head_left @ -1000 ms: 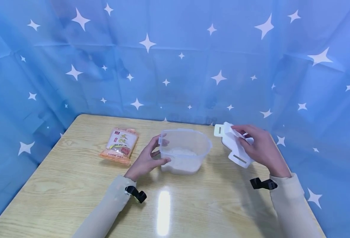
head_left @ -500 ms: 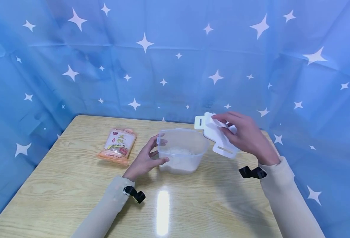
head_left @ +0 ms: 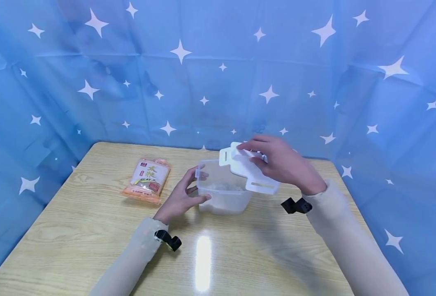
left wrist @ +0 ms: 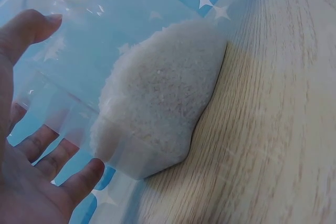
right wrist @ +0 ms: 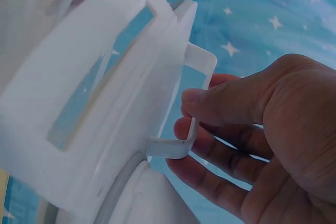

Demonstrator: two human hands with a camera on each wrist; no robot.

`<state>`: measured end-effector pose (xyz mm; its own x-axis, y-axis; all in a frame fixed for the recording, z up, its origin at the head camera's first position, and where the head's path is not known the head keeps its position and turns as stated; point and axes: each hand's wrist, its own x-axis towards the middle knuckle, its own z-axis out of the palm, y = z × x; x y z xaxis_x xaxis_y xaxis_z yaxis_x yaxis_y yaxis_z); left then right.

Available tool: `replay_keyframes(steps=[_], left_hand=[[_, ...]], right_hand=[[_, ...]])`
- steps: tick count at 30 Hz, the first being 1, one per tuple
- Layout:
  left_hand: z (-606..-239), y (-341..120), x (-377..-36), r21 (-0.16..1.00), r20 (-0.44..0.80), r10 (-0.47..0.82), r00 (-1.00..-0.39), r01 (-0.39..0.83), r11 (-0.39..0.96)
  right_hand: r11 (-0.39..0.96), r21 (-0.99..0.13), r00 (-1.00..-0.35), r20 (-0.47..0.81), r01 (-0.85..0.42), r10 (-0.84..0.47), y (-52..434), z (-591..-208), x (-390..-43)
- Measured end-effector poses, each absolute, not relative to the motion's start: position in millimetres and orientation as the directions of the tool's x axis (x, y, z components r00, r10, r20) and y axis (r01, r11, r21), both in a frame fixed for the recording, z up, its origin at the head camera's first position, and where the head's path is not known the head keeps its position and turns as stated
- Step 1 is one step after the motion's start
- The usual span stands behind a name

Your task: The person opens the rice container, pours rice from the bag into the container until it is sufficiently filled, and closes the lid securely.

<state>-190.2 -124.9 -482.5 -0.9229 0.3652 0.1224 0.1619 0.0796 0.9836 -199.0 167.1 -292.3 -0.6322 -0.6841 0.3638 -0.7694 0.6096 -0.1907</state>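
- A pale wooden desk [head_left: 73, 242] stands against a blue star-printed curtain [head_left: 210, 70]; an orange food packet [head_left: 147, 179] lies toward its far left corner.
- The clear container [head_left: 223, 190], white grains in its bottom, sits near the far edge's middle; the left hand [head_left: 182, 197] grips its left wall.
- A second ago the white lid [head_left: 246, 172] was right of the container; the right hand [head_left: 282, 164], clasping it, now holds it tilted over the container's right rim.
- The lid hides part of the container's far right rim.
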Motion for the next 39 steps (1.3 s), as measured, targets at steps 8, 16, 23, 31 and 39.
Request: replay_keyframes(steps=[8, 16, 23, 31, 39], left_hand=[[-481.7, -125.4, -191.1, 0.985, 0.128, 0.363, -0.923, 0.160, 0.059], [-484.4, -126.8, -193.4, 0.989, 0.111, 0.355, -0.928, 0.139, 0.055], [-484.3, -126.7, -192.3, 0.990, 0.107, 0.357, -0.928, 0.134, 0.051], [-486.3, -126.1, -192.0, 0.991, 0.095, 0.352, -0.931, 0.123, 0.058], [-485.7, -124.8, -192.6, 0.989, 0.103, 0.350, -0.931, 0.133, 0.061]], right_hand=[[0.613, -0.189, -0.641, 0.262, -0.767, -0.721, 140.4, -284.7, -202.2], [0.579, -0.185, -0.607, 0.197, -0.794, -0.770, 116.3, -285.6, -208.1], [0.563, -0.157, -0.584, 0.159, -0.811, -0.796, 100.5, -289.0, -209.0], [0.553, -0.171, -0.575, 0.136, -0.815, -0.806, 90.1, -293.3, -204.8], [0.557, -0.163, -0.576, 0.115, -0.815, -0.809, 85.3, -300.3, -204.0]])
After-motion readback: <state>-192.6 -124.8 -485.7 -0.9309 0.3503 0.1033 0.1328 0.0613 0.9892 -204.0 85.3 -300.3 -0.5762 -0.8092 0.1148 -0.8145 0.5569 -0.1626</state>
